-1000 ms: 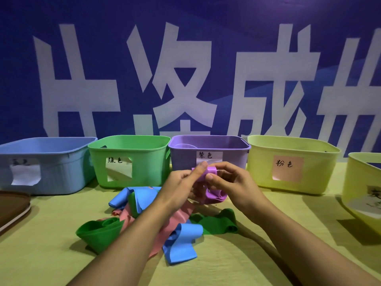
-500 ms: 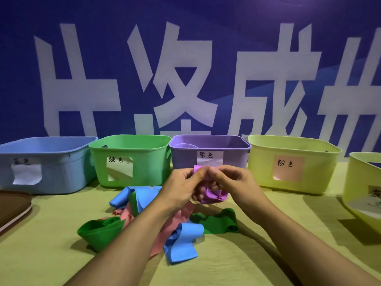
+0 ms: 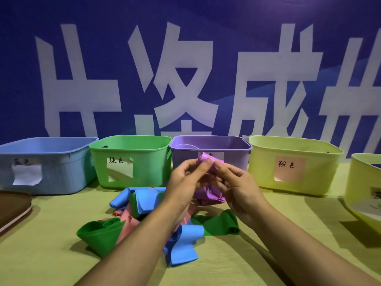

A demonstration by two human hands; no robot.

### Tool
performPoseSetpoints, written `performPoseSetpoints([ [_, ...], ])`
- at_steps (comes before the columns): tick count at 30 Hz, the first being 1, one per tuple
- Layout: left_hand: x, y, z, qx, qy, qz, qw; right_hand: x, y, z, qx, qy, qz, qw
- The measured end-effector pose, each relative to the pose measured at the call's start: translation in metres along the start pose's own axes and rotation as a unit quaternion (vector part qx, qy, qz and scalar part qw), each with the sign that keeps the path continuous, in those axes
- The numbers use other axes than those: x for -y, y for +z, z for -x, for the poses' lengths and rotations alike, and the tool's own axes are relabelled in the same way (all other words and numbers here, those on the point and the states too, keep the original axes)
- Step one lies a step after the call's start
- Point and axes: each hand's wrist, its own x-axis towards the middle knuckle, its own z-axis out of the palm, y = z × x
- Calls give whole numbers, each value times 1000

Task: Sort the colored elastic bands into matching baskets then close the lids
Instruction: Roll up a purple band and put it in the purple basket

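1. Both hands were up in front of the purple basket (image 3: 210,144), and the purple band (image 3: 208,196) was caught between them. The left hand (image 3: 186,180) pinched its top fold with thumb and forefinger, and the right hand (image 3: 235,182) curled round the same fold from the other side. Both grips were clenched on the band, neither released.

2. The purple band hung just short of the purple basket's front wall, its lower loops drooping towards the worktop (image 3: 51,254) and not yet over the rim.

3. By my reading it was thin, soft, floppy rubber sheet. It looked light, folded on itself wherever it was let go, and was probably a bit clingy. Gathering the loops into one bunch seemed the sensible hold, since a pinch at one edge would leave a tail to snag the rim.

4. On the worktop nearer the camera than the purple basket lay the rest of the pile: a blue band (image 3: 181,244), a green band (image 3: 99,236), a pink band (image 3: 125,221) and a second green band (image 3: 220,223), tangled and overlapping.

5. Left of the purple basket stood the green basket (image 3: 127,141), right of it a yellow basket (image 3: 294,147) with a pink label.

6. Hard to call: the hands covered the purple basket's label, the arms hid how the pink band ran, and a brown lid (image 3: 12,207) was cut off at the frame's left edge.
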Motion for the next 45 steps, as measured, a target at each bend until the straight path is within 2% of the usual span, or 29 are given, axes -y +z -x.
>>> performPoseSetpoints([
  [3,-3,5,5,-8,5,59,998,-3,4,1,4,18,-60,998],
  [7,-7,5,7,8,-23,106,994,-6,3,0,3,-2,-10,1000],
  [10,-4,-1,4,3,-30,83,996,-8,1,1,-21,-69,171,983],
  [14,-1,-6,-3,-58,-8,69,996,-10,-6,-1,-19,-149,387,910],
  [16,-3,-12,-6,-101,5,52,993,-10,-10,-2,-37,-174,453,874],
  [21,-19,-11,-11,-134,54,-33,989,-8,-15,-1,-96,-233,528,811],
  [27,-63,9,-64,-64,91,-235,966,-5,-21,-1,-137,-306,546,768],
  [32,-83,26,-125,27,7,-428,903,-2,-27,-6,-159,-318,565,744],
  [36,-71,33,-159,55,-22,-534,844,0,-31,-8,-156,-309,577,740],
  [38,-62,34,-168,61,-43,-554,829,0,-33,-8,-153,-300,584,739],
  [41,-50,32,-176,60,-58,-557,826,0,-35,-10,-151,-293,594,734],
  [45,-46,26,-180,41,-46,-538,841,-1,-36,-11,-143,-277,605,733],
])
